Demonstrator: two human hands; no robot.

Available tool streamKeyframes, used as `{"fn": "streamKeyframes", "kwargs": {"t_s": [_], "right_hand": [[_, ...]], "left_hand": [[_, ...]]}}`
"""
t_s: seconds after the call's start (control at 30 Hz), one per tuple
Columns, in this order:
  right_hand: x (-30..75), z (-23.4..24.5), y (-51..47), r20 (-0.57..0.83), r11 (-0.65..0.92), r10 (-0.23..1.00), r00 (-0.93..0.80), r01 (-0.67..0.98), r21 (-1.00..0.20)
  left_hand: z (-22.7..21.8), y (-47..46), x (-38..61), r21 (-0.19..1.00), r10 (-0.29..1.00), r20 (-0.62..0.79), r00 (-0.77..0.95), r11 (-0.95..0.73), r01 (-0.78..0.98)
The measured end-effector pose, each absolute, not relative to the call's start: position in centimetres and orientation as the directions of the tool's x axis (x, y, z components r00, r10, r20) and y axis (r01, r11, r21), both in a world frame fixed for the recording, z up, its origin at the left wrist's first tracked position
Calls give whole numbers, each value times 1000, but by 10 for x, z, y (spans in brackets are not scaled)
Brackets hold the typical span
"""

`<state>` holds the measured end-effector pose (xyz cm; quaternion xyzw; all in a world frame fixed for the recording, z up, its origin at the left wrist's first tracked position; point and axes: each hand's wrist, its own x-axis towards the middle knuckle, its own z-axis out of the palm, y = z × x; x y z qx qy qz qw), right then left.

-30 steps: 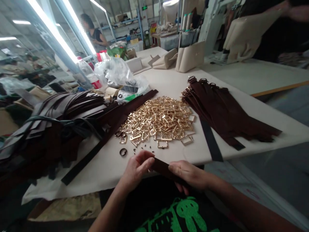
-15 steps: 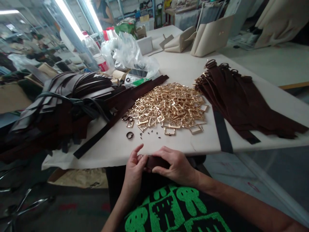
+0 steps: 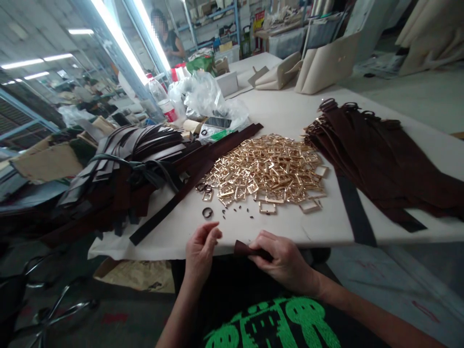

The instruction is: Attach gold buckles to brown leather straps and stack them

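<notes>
At the table's near edge my right hand pinches the end of a dark brown leather strap. My left hand is just left of the strap's tip, not touching it, with thumb and fingers curled close together; I cannot see anything in them. A heap of gold square buckles lies on the white table just beyond my hands. A small dark ring and tiny dark bits lie in front of the left hand.
A big pile of dark leather straps covers the table's left. Finished brown straps with rings lie at the right. Plastic bags, a bottle, and cream bags stand at the back. A person stands far behind.
My left hand has let go of the strap's end and moved slightly left. The right hand still holds the strap. The camera has tilted up a little.
</notes>
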<state>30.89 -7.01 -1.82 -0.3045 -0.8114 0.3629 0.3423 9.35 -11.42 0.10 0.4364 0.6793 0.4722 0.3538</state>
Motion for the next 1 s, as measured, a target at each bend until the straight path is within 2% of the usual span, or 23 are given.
{"fn": "streamKeyframes", "kwargs": {"t_s": [0.07, 0.13, 0.2, 0.27, 0.3, 0.37, 0.47, 0.53, 0.63, 0.77, 0.83, 0.9, 1.0], "right_hand": [[313, -16, -68, 317, 535, 758, -570, 264, -803], [315, -14, -67, 311, 523, 770, -557, 272, -808], [317, -14, -67, 306, 509, 782, -543, 272, -817], [318, -15, -66, 281, 469, 802, -527, 264, -843], [319, -15, -65, 249, 428, 819, -516, 261, -865], [320, -13, -62, 138, 284, 860, -491, 237, -929], [321, -7, -54, -135, -96, 841, -523, 101, -990], [320, -1, -49, -267, -345, 759, -594, -20, -938], [316, 6, -44, -317, -546, 669, -672, -155, -823], [310, 5, -43, -311, -656, 595, -741, -223, -721], [311, 3, -45, -321, -681, 572, -755, -218, -699], [313, 1, -48, -335, -688, 555, -762, -194, -699], [317, -2, -53, -345, -661, 534, -772, -127, -740]], "left_hand": [[2, -99, 72, 830, 907, 112, -406, 140, 541], [2, -83, 55, 639, 917, 215, -335, 127, 759], [-1, -70, 46, 469, 938, 246, -246, 108, 877], [-4, -60, 43, 404, 950, 244, -194, 82, 911], [-6, -58, 44, 427, 953, 236, -190, 74, 901], [-8, -56, 48, 575, 955, 196, -221, 71, 815], [-5, -64, 64, 870, 964, 120, -237, 13, 493], [0, -75, 81, 963, 973, 107, -204, -50, 264], [5, -92, 106, 989, 976, 133, -171, -120, 84], [7, -107, 126, 983, 971, 182, -154, -176, 57], [9, -111, 127, 977, 963, 207, -172, -193, 92], [12, -112, 125, 954, 957, 254, -143, -223, 202], [20, -111, 121, 821, 932, 345, 113, -358, 446]]}}
